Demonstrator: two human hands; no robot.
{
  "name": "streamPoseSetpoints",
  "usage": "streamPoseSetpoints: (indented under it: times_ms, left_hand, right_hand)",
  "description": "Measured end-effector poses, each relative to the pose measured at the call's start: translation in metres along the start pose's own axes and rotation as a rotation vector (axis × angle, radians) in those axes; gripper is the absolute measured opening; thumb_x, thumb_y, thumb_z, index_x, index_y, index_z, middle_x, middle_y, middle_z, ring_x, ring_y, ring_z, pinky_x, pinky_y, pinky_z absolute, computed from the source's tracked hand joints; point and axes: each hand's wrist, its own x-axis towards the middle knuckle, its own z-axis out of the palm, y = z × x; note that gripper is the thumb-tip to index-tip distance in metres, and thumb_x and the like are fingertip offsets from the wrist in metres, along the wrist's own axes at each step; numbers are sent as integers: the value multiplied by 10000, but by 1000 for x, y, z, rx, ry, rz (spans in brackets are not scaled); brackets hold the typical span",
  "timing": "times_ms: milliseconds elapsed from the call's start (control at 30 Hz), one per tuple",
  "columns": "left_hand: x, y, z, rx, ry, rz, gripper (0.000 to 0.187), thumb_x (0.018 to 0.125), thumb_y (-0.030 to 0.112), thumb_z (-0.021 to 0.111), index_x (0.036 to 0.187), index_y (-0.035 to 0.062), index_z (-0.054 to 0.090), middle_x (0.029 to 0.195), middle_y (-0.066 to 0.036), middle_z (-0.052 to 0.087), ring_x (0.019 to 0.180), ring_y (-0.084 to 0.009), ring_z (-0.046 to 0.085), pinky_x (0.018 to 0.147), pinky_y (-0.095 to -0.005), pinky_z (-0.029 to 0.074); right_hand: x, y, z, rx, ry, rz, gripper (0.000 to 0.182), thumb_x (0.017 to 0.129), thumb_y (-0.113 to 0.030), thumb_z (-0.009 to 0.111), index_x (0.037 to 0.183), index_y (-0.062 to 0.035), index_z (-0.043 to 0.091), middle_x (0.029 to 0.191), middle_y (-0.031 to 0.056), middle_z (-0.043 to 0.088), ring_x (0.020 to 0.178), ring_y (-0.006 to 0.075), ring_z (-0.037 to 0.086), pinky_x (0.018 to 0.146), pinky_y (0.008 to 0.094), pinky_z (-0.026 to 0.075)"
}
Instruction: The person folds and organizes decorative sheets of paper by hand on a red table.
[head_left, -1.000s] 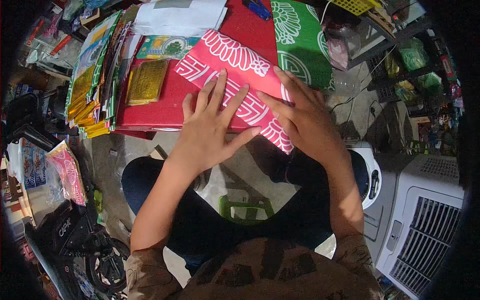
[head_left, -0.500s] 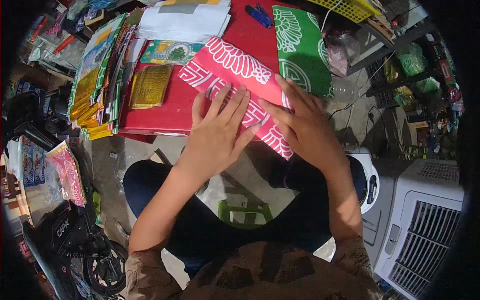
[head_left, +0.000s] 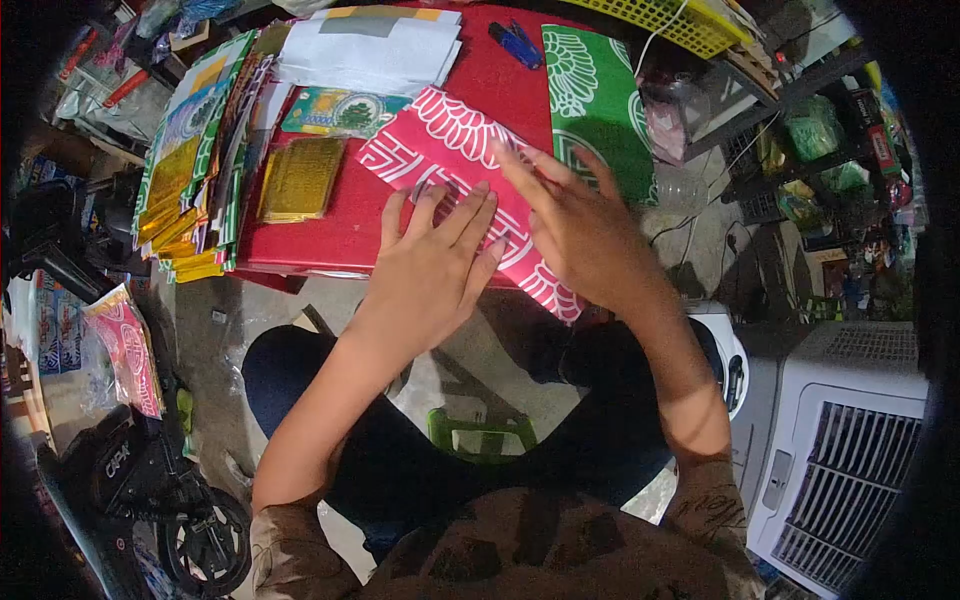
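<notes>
Right hand [head_left: 590, 235] moves in over the pink paper [head_left: 512, 210]; left hand [head_left: 425, 265] stays put

From where I stand, the red bench [head_left: 320, 238] is busy along its left edge, where a thick pile of coloured papers [head_left: 190, 150] leans out. White papers [head_left: 370, 50] lie toward the far left corner, and a green paper [head_left: 595, 90] runs along the right edge. The pink paper slants across the near edge, one corner jutting over it.

Half a second ago the right hand was at the pink paper's right side; now it has come inward, toward the middle, blurred with motion. Its fingers are loosely apart, gripping nothing that I can see; whether they touch the paper I cannot tell. The left fingers rest flat, slightly spread, near the paper's lower side, clutching nothing. I'd judge that the left hand now does most of the steadying.

Just left of the pink paper sit small gold papers [head_left: 300, 180], with a banknote-like slip [head_left: 345, 112] beyond and a blue stapler-like tool [head_left: 516, 46] near the far edge.
</notes>
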Motion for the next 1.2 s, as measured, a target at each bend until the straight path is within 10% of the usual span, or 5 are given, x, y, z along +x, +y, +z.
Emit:
streamPoseSetpoints:
  times_ms: [400,1200]
  left_hand:
    - [-2,3,0,36,15,11,514,1112,330,469,1557,77,521,1552,-83,559,1359,-370,498,1224,-593,271]
    - [0,5,-2,23,5,-2,518,1087,314,525,1537,57,535,1521,-92,570,1297,-350,519,1182,-612,320]
  right_hand:
    - [-3,20,2,21,63,94,793,1049,-174,557,1726,-150,146,1309,219,691,1391,373,562,1240,602,281]
    - [-1,-21,-4,79,-13,80,664,1045,-237,573,1644,-58,350,1467,178,612,1454,316,498,1246,584,271]
